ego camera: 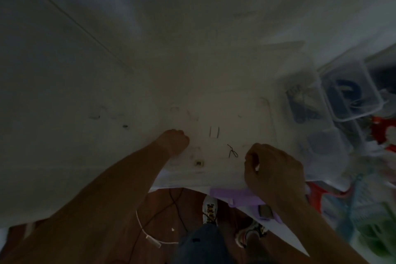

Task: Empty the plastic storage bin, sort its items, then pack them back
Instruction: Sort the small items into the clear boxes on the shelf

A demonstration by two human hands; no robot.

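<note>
The large translucent white plastic storage bin (128,53) fills most of the dim, blurred view. Its near rim carries a purple latch (233,196). My left hand (174,142) reaches in over the near rim, its fingers curled under and hidden against the bin's pale surface. My right hand (274,169) grips the near rim just above the purple latch. Small leftovers lie on the surface between my hands: a twisted dark wire (232,152), two short dark pins (214,132) and a small square clip (199,163).
Clear lidded containers (351,96) with dark cables stand at the right, beside a red object (383,128) and a green basket (377,233). Below the bin are a wooden floor, a white cord (150,236), and my shoes.
</note>
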